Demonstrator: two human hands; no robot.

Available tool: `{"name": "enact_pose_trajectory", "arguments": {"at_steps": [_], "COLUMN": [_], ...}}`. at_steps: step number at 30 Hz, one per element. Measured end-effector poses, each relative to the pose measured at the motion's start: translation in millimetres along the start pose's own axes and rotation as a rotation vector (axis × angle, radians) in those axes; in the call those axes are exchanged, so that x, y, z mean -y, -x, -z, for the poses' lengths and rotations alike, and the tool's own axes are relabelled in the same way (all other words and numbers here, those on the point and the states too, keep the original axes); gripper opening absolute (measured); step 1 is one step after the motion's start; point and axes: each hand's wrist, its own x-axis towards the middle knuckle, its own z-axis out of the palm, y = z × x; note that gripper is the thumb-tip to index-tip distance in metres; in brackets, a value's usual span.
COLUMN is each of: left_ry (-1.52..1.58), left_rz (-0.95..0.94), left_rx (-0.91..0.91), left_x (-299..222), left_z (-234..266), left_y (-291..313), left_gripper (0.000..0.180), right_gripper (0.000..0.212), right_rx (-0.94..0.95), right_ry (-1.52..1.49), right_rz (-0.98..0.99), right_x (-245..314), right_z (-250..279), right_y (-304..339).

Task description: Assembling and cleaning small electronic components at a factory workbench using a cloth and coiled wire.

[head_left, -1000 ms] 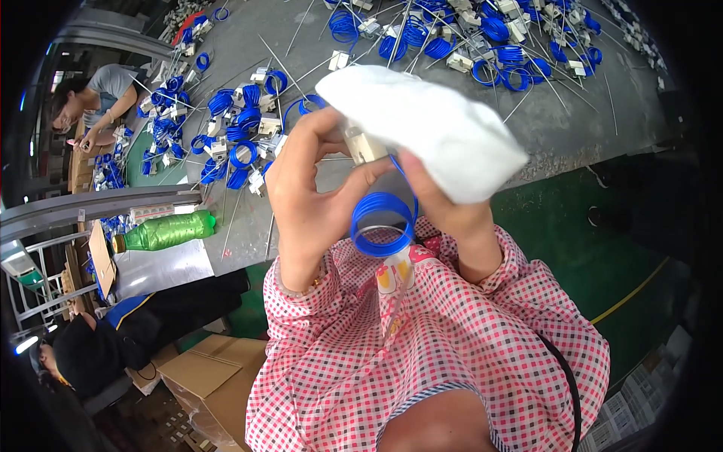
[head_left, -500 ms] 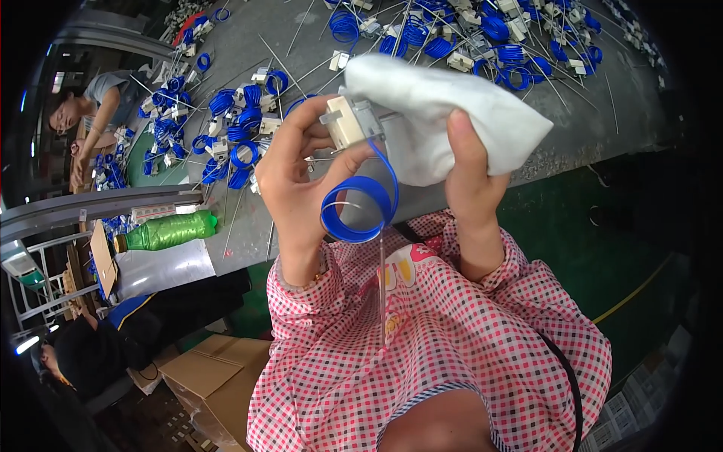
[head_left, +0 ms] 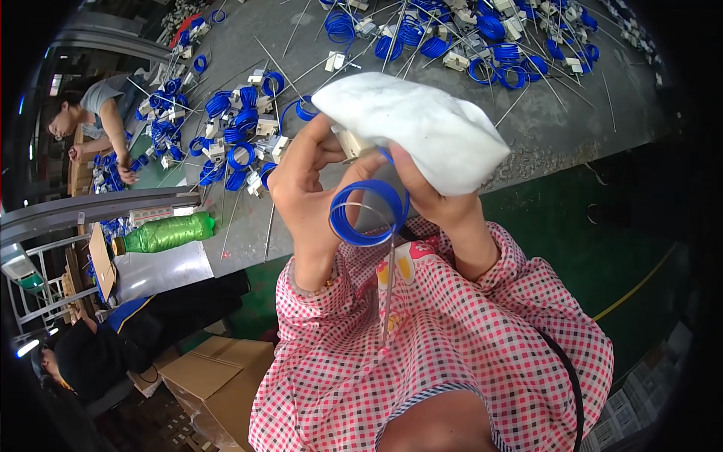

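My left hand, raised over the table's near edge, grips a capillary thermostat, a small cream box, between thumb and fingers. From the box hangs a coil of blue tube, with a thin metal probe pointing down before my checked smock. A wadded white cloth is in my right hand and lies against the top of the thermostat, covering much of it. My right thumb is close by the box and the blue tube. The cloth hides most of my right fingers.
Piles of similar thermostats with blue coils cover parts of the grey table, their thin probes sticking out. At left lies a green plastic bottle. A co-worker sits beyond it. A cardboard box stands below, near a person in dark clothing.
My right hand has brought the cloth left and over the thermostat, which was more exposed before. My left hand has shifted slightly right and down. The co-worker's arm has moved.
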Motion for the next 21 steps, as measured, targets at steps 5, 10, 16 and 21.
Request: {"name": "enact_pose_trajectory", "arguments": {"at_steps": [5,10,16,21], "left_ry": [-0.073,-0.100,-0.148,-0.183], "left_rz": [-0.013,0.036,-0.057,-0.096], "left_rx": [0.007,0.010,0.029,0.005], "left_x": [4.1,4.0,6.4,5.7], "left_z": [6.5,9.6,4.3,6.5], "left_y": [-8.2,-12.9,-5.4,-4.6], "left_gripper": [0.044,0.045,0.046,0.045], "right_gripper": [0.025,0.019,0.028,0.030], "right_rx": [-0.030,-0.489,-0.267,0.009], "right_ry": [-0.271,-0.756,-0.401,-0.174], "right_rz": [-0.241,-0.776,-0.377,-0.157], "right_x": [8.6,15.1,8.5,5.1], "right_z": [-0.1,-1.7,-10.6,-3.1], "right_y": [-3.2,-14.7,-20.7,-11.2]}}
